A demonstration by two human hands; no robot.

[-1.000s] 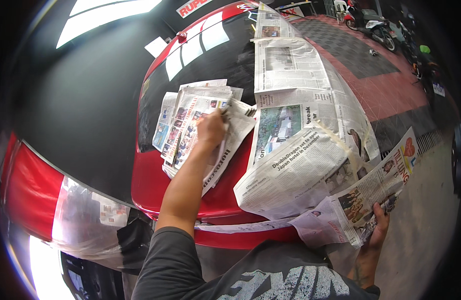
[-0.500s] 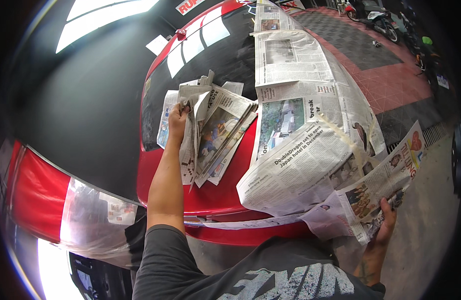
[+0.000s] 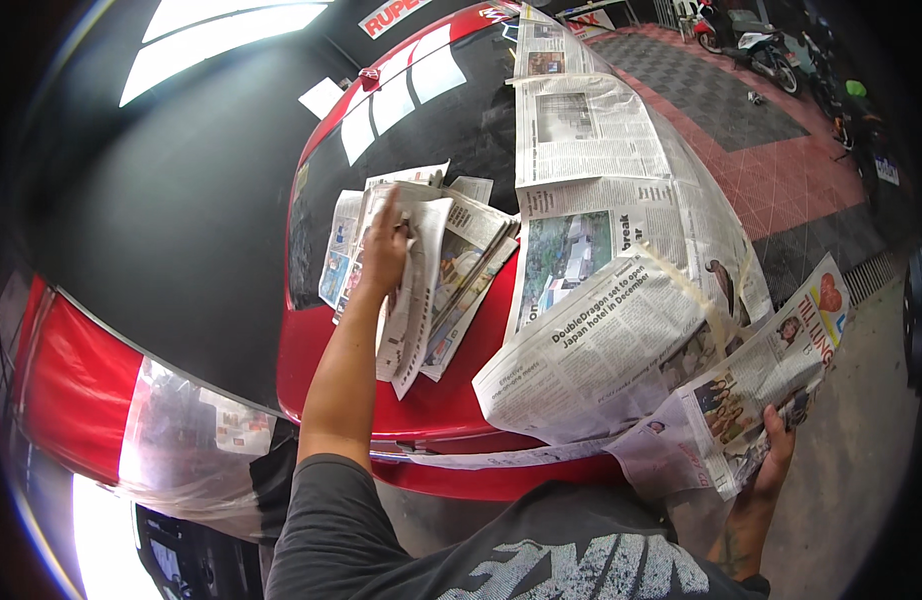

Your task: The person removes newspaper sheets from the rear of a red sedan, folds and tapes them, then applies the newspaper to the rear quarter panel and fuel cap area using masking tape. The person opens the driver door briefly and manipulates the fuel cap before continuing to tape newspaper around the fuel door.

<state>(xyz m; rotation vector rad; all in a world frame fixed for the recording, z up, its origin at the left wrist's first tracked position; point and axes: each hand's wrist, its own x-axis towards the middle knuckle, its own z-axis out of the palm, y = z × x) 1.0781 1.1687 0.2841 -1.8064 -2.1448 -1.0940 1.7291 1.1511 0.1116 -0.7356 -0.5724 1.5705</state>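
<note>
My left hand (image 3: 385,258) is on a stack of newspapers (image 3: 466,225) that lies on the red car's dark rear window. Its fingers point up the stack and the thumb side pinches the bent upper newspaper sheets, whose free edges curl up beside it. At the lower right my right hand (image 3: 777,450) grips the edge of a folded newspaper sheet (image 3: 726,405), the thumb on top and the other fingers mostly hidden behind. That sheet slants beside the car's corner. More newspaper (image 3: 591,130) covers the car's right side, held with strips of pale masking tape (image 3: 681,272).
The red car body (image 3: 441,400) lies right in front of me. To the left stands a red panel (image 3: 81,370) partly wrapped in clear plastic (image 3: 181,430). Motorcycles (image 3: 771,55) are parked at the far right on a grey and red tiled floor (image 3: 701,90).
My left hand has shifted slightly right and down over the stack, and the upper sheets it handles have swung over to the right. The right hand and its sheet have barely moved.
</note>
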